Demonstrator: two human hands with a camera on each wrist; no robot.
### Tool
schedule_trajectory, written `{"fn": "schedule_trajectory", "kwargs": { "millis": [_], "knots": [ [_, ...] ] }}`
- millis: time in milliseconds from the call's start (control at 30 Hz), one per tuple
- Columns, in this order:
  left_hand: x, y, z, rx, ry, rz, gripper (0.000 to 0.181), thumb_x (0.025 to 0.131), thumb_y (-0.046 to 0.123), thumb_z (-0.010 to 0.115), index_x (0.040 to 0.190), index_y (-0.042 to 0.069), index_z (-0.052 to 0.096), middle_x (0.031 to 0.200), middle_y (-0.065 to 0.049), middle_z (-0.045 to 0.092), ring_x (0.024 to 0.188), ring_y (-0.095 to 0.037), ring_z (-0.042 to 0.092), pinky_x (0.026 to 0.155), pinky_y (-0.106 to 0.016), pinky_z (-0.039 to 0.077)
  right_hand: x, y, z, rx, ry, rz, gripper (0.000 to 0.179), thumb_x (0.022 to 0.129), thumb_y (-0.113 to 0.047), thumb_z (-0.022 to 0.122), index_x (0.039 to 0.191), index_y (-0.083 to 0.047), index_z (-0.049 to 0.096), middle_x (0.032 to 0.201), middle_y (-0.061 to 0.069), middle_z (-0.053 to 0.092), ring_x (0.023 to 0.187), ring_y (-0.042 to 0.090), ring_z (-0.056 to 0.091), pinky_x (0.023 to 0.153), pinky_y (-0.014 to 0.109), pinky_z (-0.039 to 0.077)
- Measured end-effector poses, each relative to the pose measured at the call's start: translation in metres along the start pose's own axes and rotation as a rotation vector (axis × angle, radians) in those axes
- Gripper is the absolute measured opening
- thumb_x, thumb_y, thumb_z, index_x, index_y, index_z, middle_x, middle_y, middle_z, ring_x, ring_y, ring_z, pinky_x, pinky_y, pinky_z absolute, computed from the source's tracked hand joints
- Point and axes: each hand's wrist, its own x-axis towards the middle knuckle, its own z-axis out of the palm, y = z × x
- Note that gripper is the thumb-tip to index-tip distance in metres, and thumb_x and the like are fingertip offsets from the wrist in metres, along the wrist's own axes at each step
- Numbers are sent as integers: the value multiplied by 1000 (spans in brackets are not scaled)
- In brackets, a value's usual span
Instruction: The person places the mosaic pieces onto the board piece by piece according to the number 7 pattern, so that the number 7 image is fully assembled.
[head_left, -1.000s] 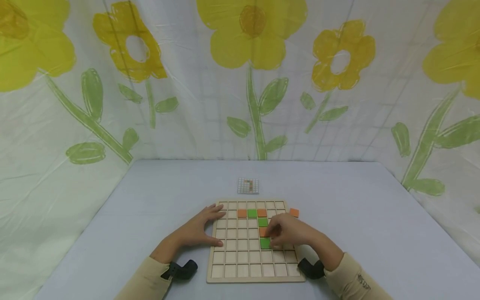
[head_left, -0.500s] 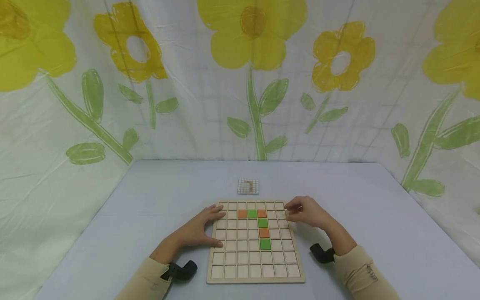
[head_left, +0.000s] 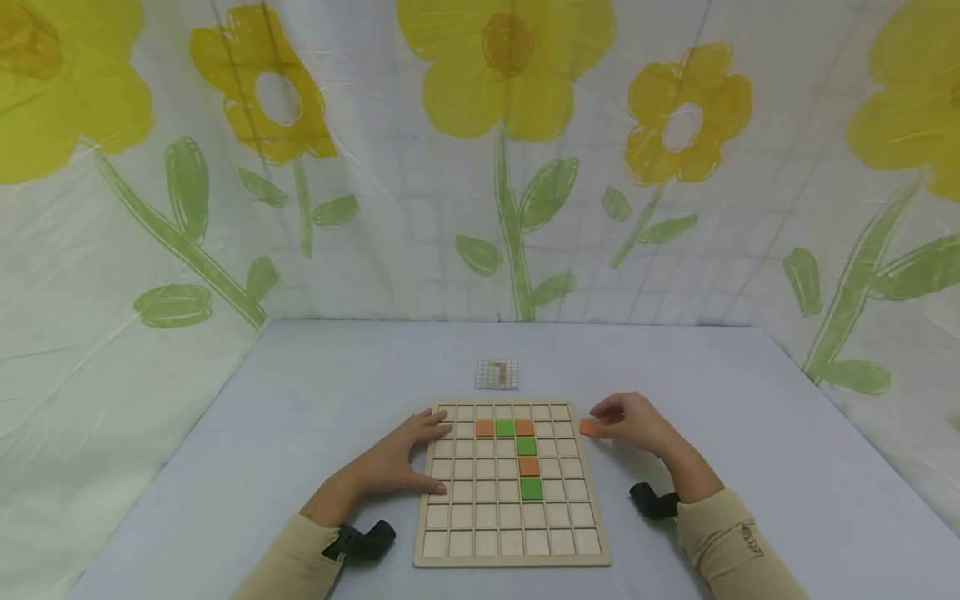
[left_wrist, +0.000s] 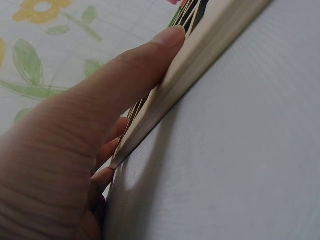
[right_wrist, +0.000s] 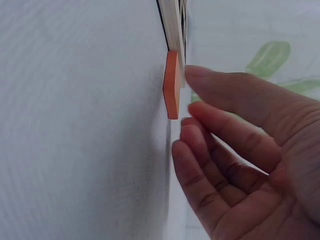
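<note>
A square wooden grid board (head_left: 486, 517) lies on the table. Orange and green tiles fill some of its cells: a row near the top, then a column running down from an orange tile (head_left: 523, 427) to a green tile (head_left: 531, 489). My left hand (head_left: 393, 458) rests on the board's left edge, thumb and fingers spread; the left wrist view has the thumb (left_wrist: 145, 60) on the frame. Just right of the board lies a loose orange tile (right_wrist: 171, 86). My right hand (head_left: 636, 423) hovers beside that tile, fingers loosely bent, thumb apart from it in the right wrist view.
A small card with a printed grid pattern (head_left: 497, 373) lies behind the board. White table surface (head_left: 337, 367) extends around it, up to a curtain with painted flowers (head_left: 510, 208) at the back.
My right hand has left the green tile low in the column and moved right, off the board, to the loose orange tile. The left hand has stayed put.
</note>
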Motion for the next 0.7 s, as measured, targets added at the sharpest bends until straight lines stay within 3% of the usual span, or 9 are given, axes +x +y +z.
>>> {"fn": "schedule_trajectory", "kwargs": {
  "millis": [200, 700],
  "knots": [
    [0, 0, -1, 0, -3, -1, 90, 63, 55, 79, 138, 17, 46, 154, -2, 28, 145, -32, 13, 114, -58, 17, 0, 3, 1, 8, -6, 16, 26, 74, -7, 75, 97, 3, 68, 88, 8, 66, 78, 14, 57, 65, 26, 49],
    [0, -2, 0, -5, -6, -1, 90, 63, 54, 79, 138, 17, 46, 154, -2, 27, 145, -31, 13, 114, -58, 17, 0, 4, 4, 8, 1, 4, 23, 73, -6, 75, 93, 3, 68, 85, 9, 65, 74, 13, 55, 62, 25, 47]
  ]
}}
